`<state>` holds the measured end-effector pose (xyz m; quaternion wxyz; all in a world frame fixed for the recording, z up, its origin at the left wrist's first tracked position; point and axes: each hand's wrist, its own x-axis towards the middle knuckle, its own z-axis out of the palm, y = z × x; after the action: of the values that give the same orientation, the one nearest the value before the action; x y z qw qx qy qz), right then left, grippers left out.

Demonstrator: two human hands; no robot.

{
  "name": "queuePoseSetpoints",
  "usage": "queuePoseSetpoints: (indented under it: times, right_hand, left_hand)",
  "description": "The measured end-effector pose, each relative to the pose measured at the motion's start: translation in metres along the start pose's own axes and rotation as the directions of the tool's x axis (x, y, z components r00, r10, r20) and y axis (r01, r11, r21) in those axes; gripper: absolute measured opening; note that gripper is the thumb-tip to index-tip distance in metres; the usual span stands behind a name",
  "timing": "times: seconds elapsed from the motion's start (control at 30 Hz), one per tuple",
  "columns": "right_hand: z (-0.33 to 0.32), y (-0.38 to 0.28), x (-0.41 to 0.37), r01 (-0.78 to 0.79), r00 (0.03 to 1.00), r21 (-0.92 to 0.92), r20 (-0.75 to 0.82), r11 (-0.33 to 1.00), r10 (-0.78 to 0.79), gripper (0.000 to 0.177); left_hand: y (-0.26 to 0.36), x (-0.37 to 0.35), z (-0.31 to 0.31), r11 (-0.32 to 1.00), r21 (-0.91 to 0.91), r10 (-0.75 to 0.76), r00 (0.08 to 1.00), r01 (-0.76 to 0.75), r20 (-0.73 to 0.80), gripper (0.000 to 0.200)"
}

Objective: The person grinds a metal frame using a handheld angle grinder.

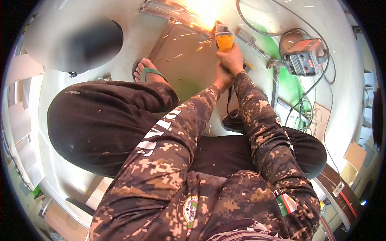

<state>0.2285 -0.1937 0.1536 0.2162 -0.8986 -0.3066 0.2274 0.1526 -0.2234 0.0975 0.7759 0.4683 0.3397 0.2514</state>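
Head view: we gripped the angle grinder [224, 41] with right hand [232, 60] and left hand [222, 79]; steady, light pressure on the metal frame [163, 11] seemed wisest.

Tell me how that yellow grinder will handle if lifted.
The yellow grinder likely feels dense for its size: both the right hand and left hand grip it. Rigid body, probably; its trailing cord would flop and tug.
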Motion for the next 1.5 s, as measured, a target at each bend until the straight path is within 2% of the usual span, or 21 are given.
queuePoseSetpoints:
  times: [0.07,0.1,0.17,0.3,0.37,0.4,0.47,0.53,0.6,0.7,0.77,0.8,0.87,0.9,0.97,1.2,1.3,1.37,1.43,1.5]
  right_hand:
    - [0.000,-0.001,-0.002,0.011,1.000,-0.004,0.004,1.000,-0.011,0.066]
    - [0.001,-0.001,-0.003,-0.012,1.000,0.010,-0.006,1.000,0.012,0.067]
    - [0.002,0.000,-0.002,-0.032,0.999,0.025,-0.014,0.999,0.032,0.067]
    - [0.003,0.004,-0.002,-0.009,1.000,0.019,-0.001,1.000,0.009,0.070]
    - [0.002,0.001,-0.003,0.001,1.000,0.012,0.022,1.000,-0.001,0.070]
    - [0.003,0.001,-0.002,-0.027,1.000,0.001,0.002,1.000,0.027,0.070]
    - [0.005,0.003,-0.002,-0.057,0.998,-0.007,-0.020,0.998,0.057,0.070]
    - [0.004,0.005,-0.003,0.006,1.000,-0.029,0.011,1.000,-0.006,0.071]
    - [0.005,0.007,-0.004,-0.001,1.000,-0.008,-0.010,1.000,0.001,0.071]
    - [0.006,0.008,-0.004,0.006,1.000,0.004,-0.021,1.000,-0.006,0.071]
    - [0.006,0.008,-0.003,0.010,1.000,-0.005,-0.021,1.000,-0.010,0.071]
    - [0.006,0.008,-0.002,-0.006,0.999,-0.009,-0.036,1.000,0.006,0.071]
    - [0.005,0.007,-0.002,-0.017,0.999,-0.015,-0.047,1.000,0.017,0.071]
    - [0.003,0.006,-0.002,0.001,1.000,-0.011,-0.013,1.000,-0.001,0.071]
    - [0.000,0.002,-0.001,0.019,1.000,-0.005,0.017,1.000,-0.019,0.071]
    - [-0.001,-0.003,0.007,0.005,1.000,-0.050,-0.008,0.999,-0.005,0.068]
    - [-0.002,-0.003,0.009,-0.001,1.000,-0.058,-0.006,0.998,0.001,0.069]
    - [-0.002,-0.004,0.007,-0.016,1.000,-0.065,-0.005,0.998,0.015,0.069]
    - [-0.001,-0.005,0.006,0.051,0.999,-0.081,0.018,0.995,-0.050,0.068]
    - [-0.001,-0.006,0.004,0.010,1.000,-0.053,0.003,0.999,-0.010,0.068]
  left_hand:
    - [0.002,-0.005,0.004,0.998,-0.057,0.013,0.991,-0.021,-0.135,0.044]
    - [0.002,-0.005,0.002,0.998,-0.056,0.014,0.991,-0.021,-0.134,0.044]
    - [0.004,-0.003,-0.004,0.998,-0.046,0.045,0.999,-0.045,-0.002,0.045]
    - [-0.006,-0.003,0.000,0.992,-0.095,0.077,0.995,-0.083,-0.057,0.045]
    - [-0.017,0.002,-0.002,0.998,0.012,0.059,0.997,-0.059,-0.058,0.045]
    - [-0.016,0.001,-0.001,0.998,0.011,0.059,0.996,-0.059,-0.062,0.045]
    - [-0.014,0.001,-0.001,0.991,-0.093,0.090,0.994,-0.095,-0.059,0.043]
    - [-0.020,0.002,0.002,0.988,-0.124,0.078,0.994,-0.088,-0.080,0.043]
    - [-0.020,0.000,0.003,0.985,-0.157,0.062,0.993,-0.077,-0.100,0.043]
    - [-0.005,-0.007,0.001,0.995,-0.062,0.068,0.995,-0.072,-0.070,0.041]
    - [0.008,-0.013,0.006,0.964,-0.248,0.059,0.989,-0.092,-0.136,0.041]
    - [0.003,-0.009,0.004,0.964,-0.248,0.060,0.989,-0.092,-0.134,0.041]
    - [-0.006,-0.001,-0.002,0.995,-0.059,0.084,0.996,-0.084,0.002,0.040]
    - [-0.003,-0.003,-0.001,0.995,-0.059,0.084,0.996,-0.084,0.002,0.040]
    - [0.003,-0.005,0.003,0.994,-0.067,0.081,0.993,-0.087,-0.091,0.038]
    - [0.011,-0.002,0.005,0.984,-0.166,0.055,0.997,-0.063,-0.055,0.039]
    - [0.011,-0.001,0.008,0.978,-0.183,0.085,0.991,-0.102,-0.099,0.042]
    - [0.014,-0.003,0.010,0.961,-0.271,0.034,0.994,-0.061,-0.103,0.044]
    - [-0.001,0.005,0.007,0.965,-0.249,0.058,0.993,-0.082,-0.103,0.043]
    - [-0.006,0.006,0.006,0.968,-0.229,0.082,0.991,-0.104,-0.104,0.043]
